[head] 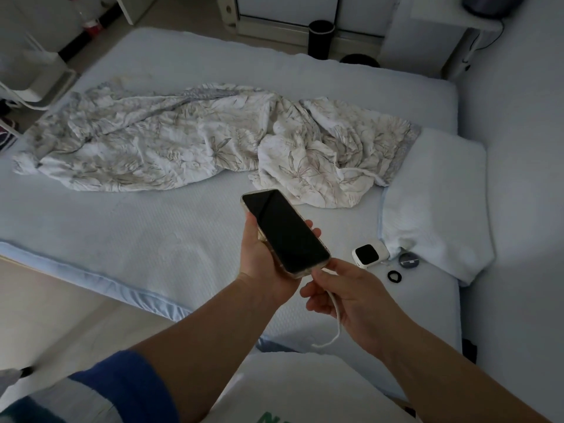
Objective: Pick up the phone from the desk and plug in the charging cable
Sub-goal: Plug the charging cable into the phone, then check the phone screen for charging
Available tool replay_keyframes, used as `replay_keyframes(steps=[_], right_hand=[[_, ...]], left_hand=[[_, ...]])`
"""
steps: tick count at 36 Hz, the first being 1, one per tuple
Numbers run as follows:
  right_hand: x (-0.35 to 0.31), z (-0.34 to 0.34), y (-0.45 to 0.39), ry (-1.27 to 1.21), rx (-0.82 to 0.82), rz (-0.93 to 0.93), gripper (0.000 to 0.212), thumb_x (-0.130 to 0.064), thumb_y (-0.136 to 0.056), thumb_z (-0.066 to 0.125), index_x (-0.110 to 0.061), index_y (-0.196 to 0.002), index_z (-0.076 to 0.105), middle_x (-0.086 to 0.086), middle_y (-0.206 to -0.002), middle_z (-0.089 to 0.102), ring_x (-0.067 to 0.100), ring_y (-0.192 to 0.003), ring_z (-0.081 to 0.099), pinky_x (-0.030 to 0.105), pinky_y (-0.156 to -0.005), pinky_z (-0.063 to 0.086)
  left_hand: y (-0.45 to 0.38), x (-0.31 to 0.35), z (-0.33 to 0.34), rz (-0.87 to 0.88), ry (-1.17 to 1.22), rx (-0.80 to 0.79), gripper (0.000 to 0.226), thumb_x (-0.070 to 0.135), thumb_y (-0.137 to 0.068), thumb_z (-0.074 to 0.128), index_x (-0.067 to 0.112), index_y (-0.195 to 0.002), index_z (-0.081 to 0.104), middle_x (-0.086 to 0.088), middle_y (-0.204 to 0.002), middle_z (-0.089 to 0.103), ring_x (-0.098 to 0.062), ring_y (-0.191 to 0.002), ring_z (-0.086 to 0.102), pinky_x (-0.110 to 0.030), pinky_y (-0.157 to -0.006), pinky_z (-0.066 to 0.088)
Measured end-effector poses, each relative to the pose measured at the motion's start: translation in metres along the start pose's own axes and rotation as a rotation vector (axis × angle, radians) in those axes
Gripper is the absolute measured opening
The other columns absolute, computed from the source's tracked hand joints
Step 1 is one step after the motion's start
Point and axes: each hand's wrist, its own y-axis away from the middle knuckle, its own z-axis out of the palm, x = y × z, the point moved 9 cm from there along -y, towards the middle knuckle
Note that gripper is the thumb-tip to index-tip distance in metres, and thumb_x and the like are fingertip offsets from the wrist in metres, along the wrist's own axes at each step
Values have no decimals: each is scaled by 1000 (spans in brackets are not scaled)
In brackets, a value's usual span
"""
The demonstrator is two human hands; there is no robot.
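A bed (pixel 152 239) fills most of the frame, its pale blue cover running from the left edge to the right. A crumpled floral blanket (pixel 189 138) lies across its upper middle, and a pillow (pixel 436 203) sits at centre right. Small items rest on the bed just below the pillow: a white charger block (pixel 369 254) with a dark face, a round dark disc (pixel 408 260) and a black ring (pixel 394 275).

At the centre of the frame the phone (pixel 285 232) is already off any surface and held above the bed, screen dark and facing up, its lower end pointing toward the lower right. The left hand (pixel 262 257) is clamped on it from beneath, thumb along the left edge and fingertips wrapped over the right edge. The right hand (pixel 345 296) is pinched closed on the end of the white cable (pixel 335 319), right at the phone's bottom edge; the cable trails down from that hand toward the lower centre.

The pick-up looks finished, and the step in hand is the plugging in. Whether the plug is already seated cannot be told, since the fingers hide the port. The next move probably calls for lining the plug up straight with the port and pushing it home while the left hand braces the phone.
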Motion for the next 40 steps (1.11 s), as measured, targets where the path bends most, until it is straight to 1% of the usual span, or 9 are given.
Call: replay_keyframes(steps=[8, 12, 17, 22, 25, 28, 32, 36, 40], right_hand=[[7, -5, 3, 132, 149, 9, 34, -36, -94, 36, -13, -113, 52, 7, -111, 63, 20, -91, 62, 32, -81, 50], [8, -18, 0, 22, 258, -26, 22, -31, -96, 36, -28, -91, 58, -2, -95, 65, 13, -80, 63, 27, -69, 50], [23, -22, -9, -96, 311, 35, 22, -25, -93, 46, -26, -79, 63, -2, -81, 70, 13, -69, 64, 26, -61, 48], [35, -26, -11, -75, 347, 90, 14, -22, -91, 51, -23, -79, 60, 2, -83, 69, 15, -70, 60, 26, -61, 46], [48, -14, -14, -116, 429, 133, 12, -25, -90, 52, -24, -80, 58, 1, -83, 68, 13, -73, 62, 24, -60, 47], [63, -4, -11, -214, 523, 152, 13, -22, -91, 51, -22, -81, 59, 0, -82, 68, 13, -71, 62, 24, -59, 47], [87, -2, -5, -361, 646, 162, 15, -16, -89, 52, -20, -79, 62, 1, -77, 70, 14, -65, 60, 25, -56, 44], [110, -4, 5, -507, 722, 169, 18, -11, -89, 50, -17, -77, 62, 1, -73, 67, 15, -61, 56, 26, -57, 41], [132, -7, 22, -512, 780, 204, 17, -17, -91, 49, -22, -81, 61, -1, -80, 66, 14, -69, 58, 26, -61, 43]], left_hand=[[2, -5, -15, -168, -252, -75, 67, 67, -81, 31, 18, -109, 67, -12, -98, 72, -29, -87, 70, -42, -76, 58], [4, -12, -22, -164, -397, -49, 59, 64, -81, 34, 17, -90, 69, -5, -80, 77, -23, -71, 73, -32, -60, 60], [5, -9, -33, -147, -478, 50, 74, 65, -61, 54, 12, -111, 64, -15, -111, 69, -33, -98, 66, -44, -90, 52], [1, -6, -48, -132, -582, 161, 45, 44, -85, 41, 7, -97, 65, -12, -88, 74, -27, -77, 70, -34, -70, 57], [-4, 9, -61, -174, -742, 184, 38, 35, -87, 44, 2, -95, 60, -13, -88, 71, -28, -78, 69, -39, -79, 56], [-14, 19, -65, -219, -878, 128, 36, 31, -87, 47, 0, -97, 62, -15, -94, 70, -28, -82, 68, -42, -88, 51], [-30, 19, -62, -252, -1087, -7, 27, 28, -83, 55, 12, -70, 72, -3, -69, 70, -10, -56, 62, -23, -57, 48], [-36, 5, -60, -331, -1225, -82, 30, 26, -80, 59, 21, -54, 74, 7, -52, 68, -4, -48, 58, -20, -57, 46], [-34, -13, -61, -384, -1337, -94, 18, 24, -81, 59, 14, -71, 70, 1, -62, 71, -10, -59, 62, -22, -59, 47]])
